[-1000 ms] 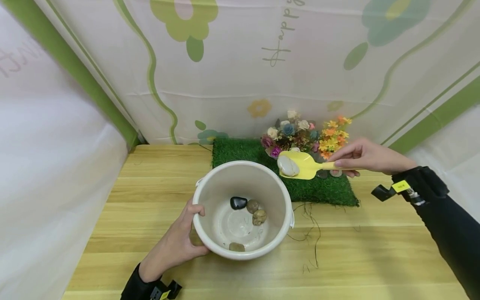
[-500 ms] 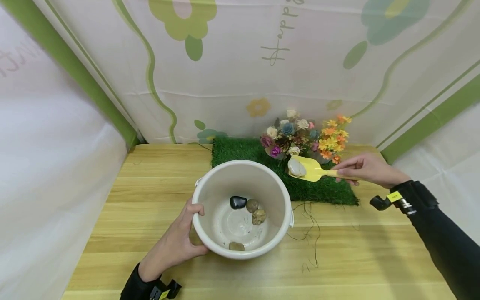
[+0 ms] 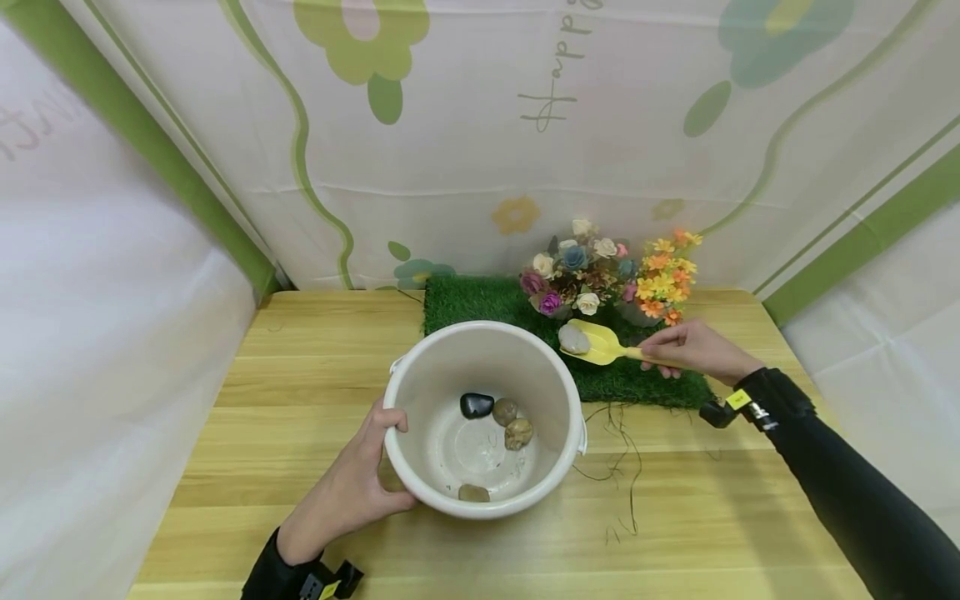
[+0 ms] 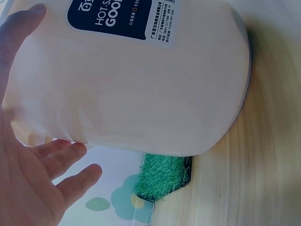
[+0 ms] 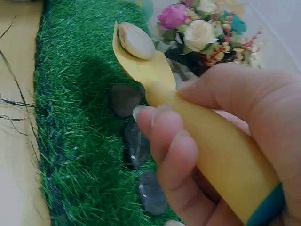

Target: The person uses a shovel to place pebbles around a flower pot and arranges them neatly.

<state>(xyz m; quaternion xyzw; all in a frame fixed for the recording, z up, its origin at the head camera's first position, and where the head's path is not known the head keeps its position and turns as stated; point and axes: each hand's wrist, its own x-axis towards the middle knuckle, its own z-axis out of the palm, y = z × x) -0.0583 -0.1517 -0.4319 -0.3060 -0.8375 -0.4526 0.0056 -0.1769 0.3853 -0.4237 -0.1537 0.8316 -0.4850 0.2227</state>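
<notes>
My right hand [image 3: 693,348] holds a yellow toy shovel [image 3: 598,342] by its handle. A pale, smooth stone [image 3: 574,339] lies on the shovel's blade, above the grass mat and near the bucket's right rim. In the right wrist view, fingers and thumb wrap the handle [image 5: 221,155], which has a teal end, and the stone [image 5: 137,41] rests near the blade's tip. My left hand [image 3: 360,475] grips the left rim of a cream bucket [image 3: 401,462], a finger hooked over the edge. Inside lie a black stone [image 3: 477,406] and several brown ones [image 3: 518,434].
A green grass mat [image 3: 472,298] lies behind the bucket, with artificial flowers [image 3: 577,267] at its back. Several dark stones [image 5: 153,193] lie on the mat under my right hand. Loose dark strands [image 3: 618,442] are on the wooden table [image 3: 300,375]. Printed curtains [image 3: 450,167] surround it.
The shovel with the pale stone first shifted slightly right, then came back left toward the bucket; my right hand moved left and nearer. My left hand and the bucket stayed put.
</notes>
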